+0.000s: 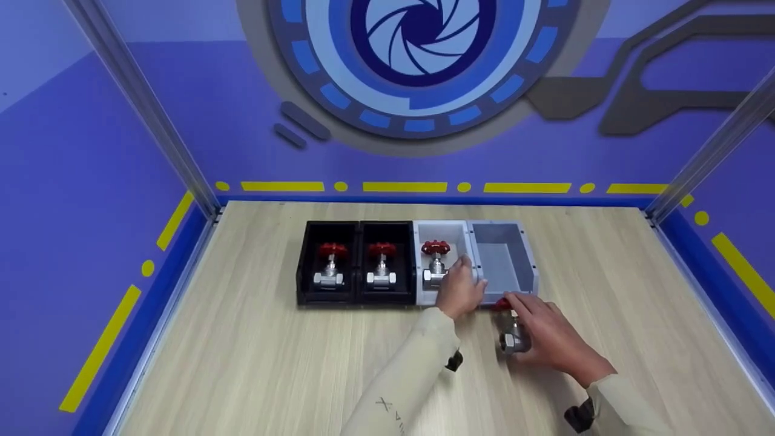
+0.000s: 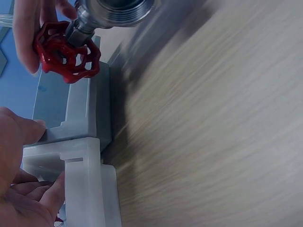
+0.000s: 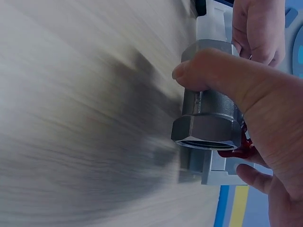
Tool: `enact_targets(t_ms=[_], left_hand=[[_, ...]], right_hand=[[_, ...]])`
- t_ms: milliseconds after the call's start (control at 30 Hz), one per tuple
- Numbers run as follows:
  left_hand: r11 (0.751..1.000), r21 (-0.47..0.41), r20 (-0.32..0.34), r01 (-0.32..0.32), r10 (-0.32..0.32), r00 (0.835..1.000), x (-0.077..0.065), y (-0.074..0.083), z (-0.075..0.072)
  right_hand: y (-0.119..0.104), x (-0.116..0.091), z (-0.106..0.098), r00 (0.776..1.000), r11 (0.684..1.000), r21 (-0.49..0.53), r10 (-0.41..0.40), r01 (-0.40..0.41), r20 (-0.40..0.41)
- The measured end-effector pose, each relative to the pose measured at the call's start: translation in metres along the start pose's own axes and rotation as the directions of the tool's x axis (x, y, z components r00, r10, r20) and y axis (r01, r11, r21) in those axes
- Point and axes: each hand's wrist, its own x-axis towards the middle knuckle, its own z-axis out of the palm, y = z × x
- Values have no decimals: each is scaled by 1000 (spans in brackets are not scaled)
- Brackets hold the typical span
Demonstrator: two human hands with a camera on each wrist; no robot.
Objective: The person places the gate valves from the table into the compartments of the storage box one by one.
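My right hand (image 1: 551, 333) grips a metal gate valve (image 1: 513, 341) with a red handwheel, held just in front of the empty grey bin (image 1: 499, 260). In the right wrist view the thumb lies across the valve body (image 3: 213, 106); in the left wrist view the red handwheel (image 2: 71, 74) points toward the grey bin. My left hand (image 1: 460, 290) pinches the adjoining walls of the white bin (image 1: 426, 297) and the grey one, thumb on the grey side, fingers inside the white. Another gate valve (image 1: 435, 266) stands in the white bin, partly hidden by that hand.
Two black bins (image 1: 328, 298) adjoin the white bin on the left, making one row. Each holds a gate valve (image 1: 329, 275) with its red wheel up. The wooden table (image 1: 254, 351) is bordered by blue panels (image 1: 169, 151) and metal posts (image 1: 145, 103).
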Motion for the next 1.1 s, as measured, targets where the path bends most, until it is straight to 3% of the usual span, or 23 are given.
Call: enact_targets(t_ms=[267, 567, 1100], left_hand=[[1000, -5, 10, 7, -7, 1000, 0, 1, -1], [998, 45, -19, -37, 37, 999, -1, 0, -1], [999, 40, -1, 2, -2, 1000, -1, 2, 0]], right_hand=[[2, 9, -5, 1000, 1000, -12, -9, 9, -28], [3, 17, -10, 1000, 1000, -5, 9, -9, -7], [8, 31, -13, 1000, 1000, 21, 5, -5, -7]])
